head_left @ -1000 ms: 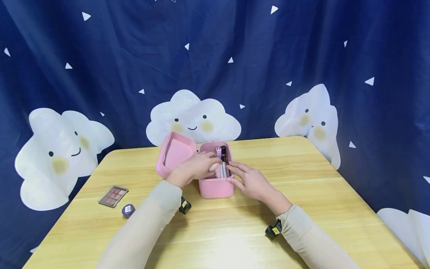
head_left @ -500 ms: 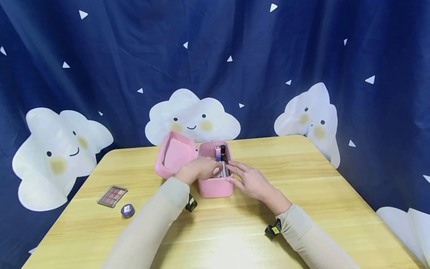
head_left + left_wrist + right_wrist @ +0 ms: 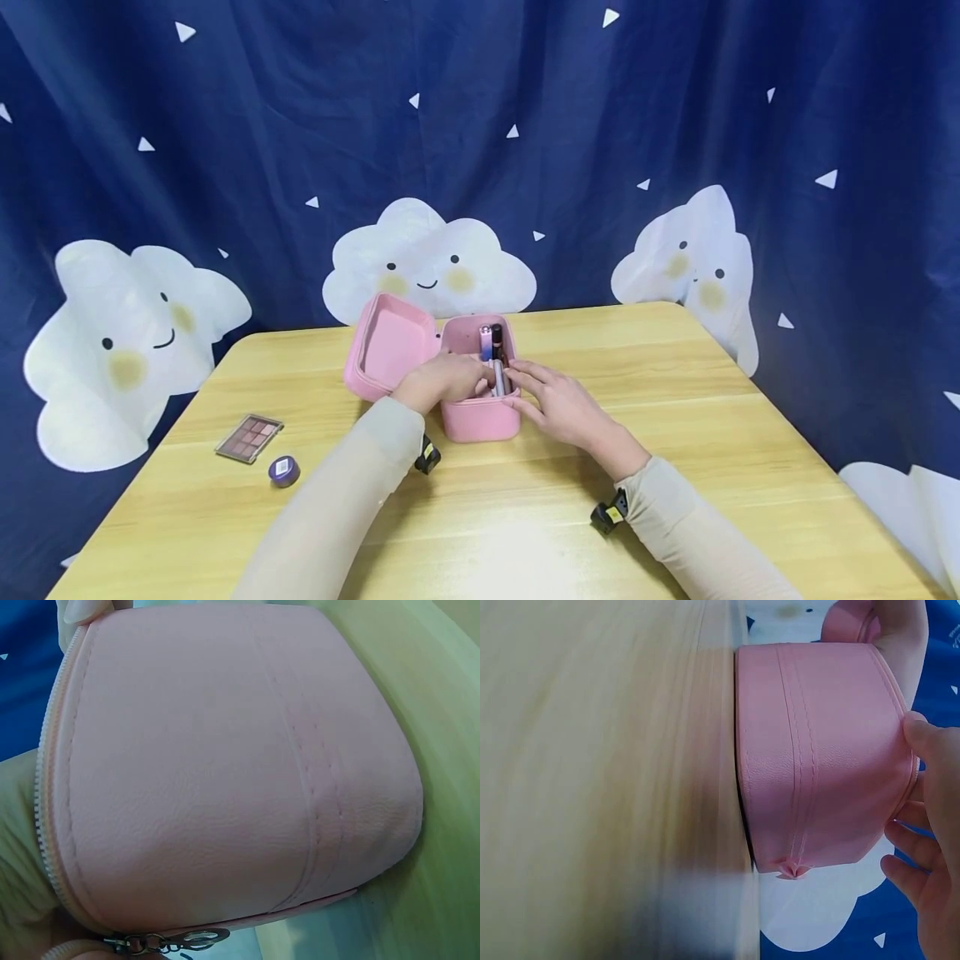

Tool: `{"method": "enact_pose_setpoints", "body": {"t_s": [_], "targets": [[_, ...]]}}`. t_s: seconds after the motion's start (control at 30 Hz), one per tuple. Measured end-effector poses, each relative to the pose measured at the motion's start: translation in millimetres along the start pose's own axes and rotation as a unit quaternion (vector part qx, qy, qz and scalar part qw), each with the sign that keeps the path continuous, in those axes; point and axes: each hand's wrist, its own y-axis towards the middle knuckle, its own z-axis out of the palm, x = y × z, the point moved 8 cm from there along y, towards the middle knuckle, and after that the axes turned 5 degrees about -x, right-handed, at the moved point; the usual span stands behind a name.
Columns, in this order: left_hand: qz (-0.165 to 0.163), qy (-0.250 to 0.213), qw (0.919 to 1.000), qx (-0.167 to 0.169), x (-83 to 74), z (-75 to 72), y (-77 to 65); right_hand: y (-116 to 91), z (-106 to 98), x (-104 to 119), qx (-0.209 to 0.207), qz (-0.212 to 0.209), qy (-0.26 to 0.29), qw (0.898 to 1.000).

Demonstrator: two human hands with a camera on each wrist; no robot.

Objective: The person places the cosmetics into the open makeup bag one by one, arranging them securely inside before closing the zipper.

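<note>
A pink cosmetic case [image 3: 480,423] stands unzipped on the table, its lid [image 3: 397,342] folded back to the left. My left hand [image 3: 444,377] reaches over the left rim, fingers down inside the case; the fingertips and anything they hold are hidden. Beside them stand a pink-and-blue tube [image 3: 486,343], a black-capped tube [image 3: 497,337] and a silvery tube [image 3: 498,379]. My right hand [image 3: 558,402] holds the front right corner of the rim. In the right wrist view its thumb [image 3: 921,735] presses the front wall's edge, with the fingers bent at the side.
At the table's left lie an eyeshadow palette [image 3: 249,437] and a small round purple jar [image 3: 284,471]. A metal zip pull [image 3: 199,939] hangs at the case's edge. Behind the wooden table [image 3: 675,433] hangs a dark blue curtain [image 3: 480,125] with clouds.
My left hand has moved lower into the case, and its fingers are now more hidden. The left sleeve has shifted right, uncovering the purple jar. My right hand has stayed at the rim.
</note>
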Motion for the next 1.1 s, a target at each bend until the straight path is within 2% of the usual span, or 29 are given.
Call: {"method": "enact_pose_setpoints", "body": {"t_s": [0.13, 0.27, 0.37, 0.67, 0.73, 0.87, 0.97, 1.1], "targets": [[-0.005, 0.011, 0.9998, 0.018, -0.1, 3.0, -0.1, 0, 0, 1, -0.001, 0.000, 0.004, 1.000], [-0.015, 0.028, 0.9979, 0.057, -1.2, 7.0, -2.5, -1, 0, 2, 0.000, -0.003, 0.004, 1.000], [-0.024, 0.037, 0.9963, 0.073, -1.4, 8.8, -4.4, -2, 1, 3, -0.002, -0.005, 0.005, 1.000], [-0.045, 0.037, 0.9944, 0.088, 2.5, 11.3, -5.9, 0, -1, 7, -0.010, -0.015, 0.007, 1.000], [-0.042, 0.030, 0.9955, 0.079, 3.6, 10.2, -5.1, 1, -1, 7, -0.011, -0.015, 0.007, 1.000], [-0.023, 0.024, 0.9993, 0.018, 5.2, 2.7, -3.0, 1, -1, 6, -0.007, -0.010, 0.008, 1.000], [-0.015, 0.016, 0.9994, -0.028, 5.0, -7.1, -5.5, 1, 0, 5, -0.002, -0.005, 0.013, 1.000], [-0.007, 0.008, 0.9982, -0.059, -0.4, -23.8, -14.1, 0, -1, 3, -0.004, 0.000, 0.014, 1.000]]}}
